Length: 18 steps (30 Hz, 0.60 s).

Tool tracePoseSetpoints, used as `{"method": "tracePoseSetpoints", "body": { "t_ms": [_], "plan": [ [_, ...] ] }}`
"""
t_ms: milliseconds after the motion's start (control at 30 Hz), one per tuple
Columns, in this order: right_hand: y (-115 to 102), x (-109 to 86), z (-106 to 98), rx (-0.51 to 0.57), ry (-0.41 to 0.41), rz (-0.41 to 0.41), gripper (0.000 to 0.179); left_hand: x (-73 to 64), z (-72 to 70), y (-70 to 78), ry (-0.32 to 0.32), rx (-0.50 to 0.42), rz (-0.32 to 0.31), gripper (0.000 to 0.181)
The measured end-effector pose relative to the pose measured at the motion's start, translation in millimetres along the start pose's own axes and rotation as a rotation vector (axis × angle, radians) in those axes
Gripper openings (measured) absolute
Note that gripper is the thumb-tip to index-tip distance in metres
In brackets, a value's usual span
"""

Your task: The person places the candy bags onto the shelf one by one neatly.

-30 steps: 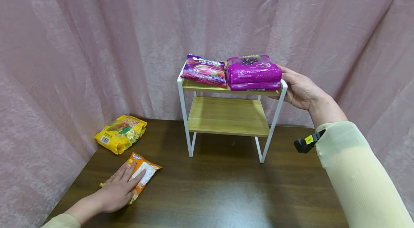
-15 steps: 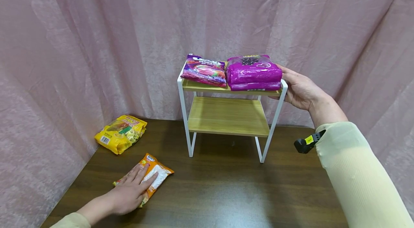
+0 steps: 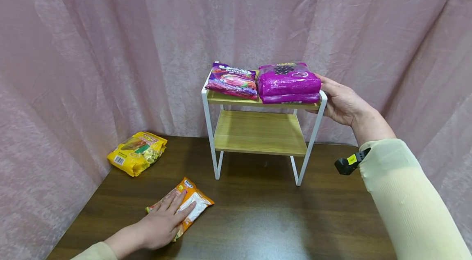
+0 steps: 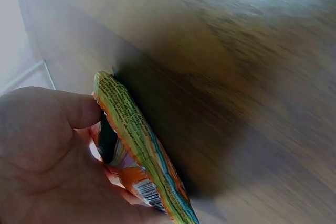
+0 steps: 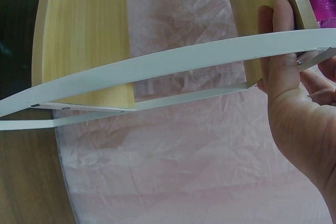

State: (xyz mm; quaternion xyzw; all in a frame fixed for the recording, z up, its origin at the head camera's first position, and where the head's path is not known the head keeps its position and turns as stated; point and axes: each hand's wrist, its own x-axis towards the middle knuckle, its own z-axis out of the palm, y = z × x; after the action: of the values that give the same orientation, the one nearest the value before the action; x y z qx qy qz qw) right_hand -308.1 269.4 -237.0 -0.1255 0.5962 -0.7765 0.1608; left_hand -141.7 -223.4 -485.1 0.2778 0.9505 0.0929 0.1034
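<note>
My left hand point(image 3: 160, 225) lies with straight, spread fingers on an orange snack bag point(image 3: 191, 206) on the brown table. In the left wrist view, the thumb point(image 4: 79, 109) touches the crimped end of that bag point(image 4: 139, 129). At the back stands a small two-tier shelf point(image 3: 259, 131) with wooden boards and a white metal frame. My right hand point(image 3: 344, 102) grips the right end of its top board; in the right wrist view the fingers point(image 5: 283, 40) reach past the frame bar. A magenta bag point(image 3: 289, 83) and a purple berries candy bag point(image 3: 234, 80) rest on the top board.
A yellow snack bag point(image 3: 138, 153) lies at the table's back left. Pink curtains point(image 3: 177, 38) hang behind and on both sides. The shelf's white legs point(image 3: 210, 133) stand on the table point(image 3: 258, 219).
My left hand has slid the orange bag to the right across the table, slightly nearer to me. The right hand, shelf and other bags stay in place.
</note>
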Motion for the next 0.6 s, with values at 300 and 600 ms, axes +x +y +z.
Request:
{"method": "tracePoseSetpoints", "body": {
  "t_ms": [300,600],
  "plan": [
    [1,0.7,-1,0.004,-0.009,0.0,0.063,12.6,1.9,23.9,-0.027,0.021,0.032,0.058],
    [1,0.3,0,-0.004,0.002,0.0,0.064,28.9,6.3,47.8,-0.034,0.098,0.074,0.06]
  ]
}}
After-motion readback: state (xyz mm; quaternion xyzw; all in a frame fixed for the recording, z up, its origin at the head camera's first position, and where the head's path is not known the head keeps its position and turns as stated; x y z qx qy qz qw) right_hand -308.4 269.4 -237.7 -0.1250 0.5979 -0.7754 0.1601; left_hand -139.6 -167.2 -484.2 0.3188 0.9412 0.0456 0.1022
